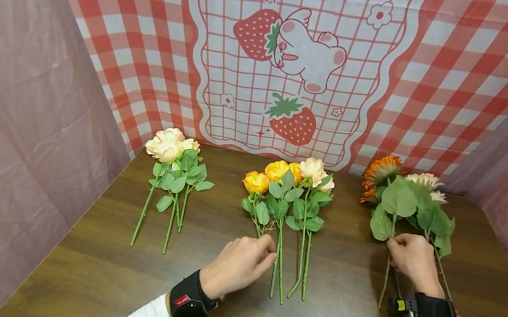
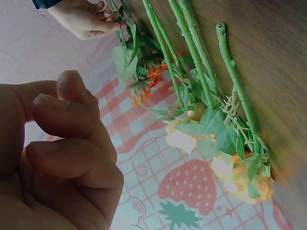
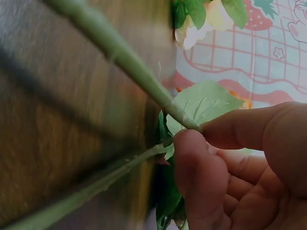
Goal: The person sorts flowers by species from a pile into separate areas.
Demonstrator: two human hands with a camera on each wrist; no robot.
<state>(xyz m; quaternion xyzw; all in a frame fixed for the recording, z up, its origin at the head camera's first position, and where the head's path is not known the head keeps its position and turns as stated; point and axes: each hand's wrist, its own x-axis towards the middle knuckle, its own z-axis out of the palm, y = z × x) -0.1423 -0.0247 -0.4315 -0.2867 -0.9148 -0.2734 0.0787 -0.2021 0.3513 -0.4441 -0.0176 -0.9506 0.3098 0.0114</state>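
Note:
My right hand (image 1: 413,260) pinches an artificial flower stem (image 3: 129,60) between thumb and forefinger, just below a broad green leaf (image 1: 399,198). Orange flowers (image 1: 381,172) and cream-white flowers (image 1: 425,181) top this right-hand group; which bloom belongs to the pinched stem is hard to tell. Over the middle group hovers my left hand (image 1: 241,261), its fingers loosely curled and nothing between them in the left wrist view. Beneath and beyond it lie yellow-orange roses (image 1: 257,182) and pale peach roses (image 1: 313,170) with green stems (image 2: 192,43) toward me.
Another group of cream-peach roses (image 1: 167,145) lies at the left of the brown wooden table (image 1: 101,273). A red-and-white checked cloth (image 1: 269,70) with strawberries hangs behind. Pinkish curtains (image 1: 12,110) enclose the sides.

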